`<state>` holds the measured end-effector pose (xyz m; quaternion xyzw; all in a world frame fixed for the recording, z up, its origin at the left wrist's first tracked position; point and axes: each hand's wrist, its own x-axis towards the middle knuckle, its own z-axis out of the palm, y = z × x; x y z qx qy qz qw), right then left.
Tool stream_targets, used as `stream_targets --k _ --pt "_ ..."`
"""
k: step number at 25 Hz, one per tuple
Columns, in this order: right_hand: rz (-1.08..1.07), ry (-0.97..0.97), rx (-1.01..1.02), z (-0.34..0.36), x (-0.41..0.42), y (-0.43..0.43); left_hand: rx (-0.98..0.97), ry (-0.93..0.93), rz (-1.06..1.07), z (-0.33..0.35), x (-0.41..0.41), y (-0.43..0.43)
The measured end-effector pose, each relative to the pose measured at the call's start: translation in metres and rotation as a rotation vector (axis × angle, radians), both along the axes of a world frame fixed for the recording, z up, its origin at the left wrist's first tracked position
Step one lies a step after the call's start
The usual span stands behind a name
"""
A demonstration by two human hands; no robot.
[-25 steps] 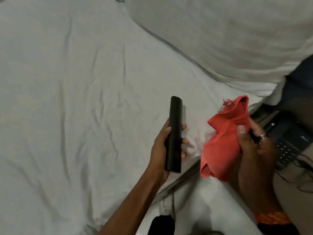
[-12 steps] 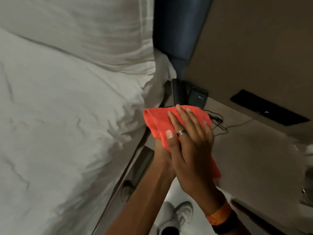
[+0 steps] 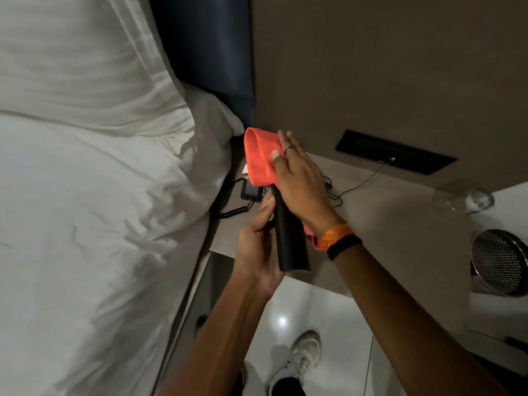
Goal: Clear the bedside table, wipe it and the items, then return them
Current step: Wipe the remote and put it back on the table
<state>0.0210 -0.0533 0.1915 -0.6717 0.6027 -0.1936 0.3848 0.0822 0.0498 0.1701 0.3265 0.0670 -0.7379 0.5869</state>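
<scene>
Over the beige bench (image 3: 385, 224) edge, a slim black cylinder (image 3: 288, 238) is clasped low by the left grip (image 3: 257, 247), freeing its top for orange cloth (image 3: 258, 158) pinched by the right grip (image 3: 300, 184).

**Black remote (image 3: 290, 241) held above the bedside table (image 3: 385, 230), orange cloth (image 3: 258, 158) over its upper end**

The left hand (image 3: 257, 250) grips the lower half of the black remote, which is tilted slightly from upright over the table's front edge. The right hand (image 3: 300, 178) holds the orange cloth against the remote's upper end, thumb on the cloth. A telephone (image 3: 253, 192) with a coiled cord lies on the table just beside the bed (image 3: 100, 224). A glass (image 3: 463, 201) stands at the table's right.
</scene>
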Motion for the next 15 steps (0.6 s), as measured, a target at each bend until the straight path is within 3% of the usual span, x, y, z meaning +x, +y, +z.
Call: stream_targets --k 6,12,15 --pt "-0.096 -0.165 0.047 -0.003 -0.019 -0.002 -0.05 -0.062 -0.017 0.008 -0.004 -0.007" --pt "-0.019 -0.19 0.039 -0.003 -0.081 0.053 0.009 -0.089 -0.073 0.011 -0.002 -0.025" --pt "-0.231 -0.366 0.157 -0.003 -0.108 0.066 0.003 -0.089 -0.04 0.007 -0.005 -0.034"
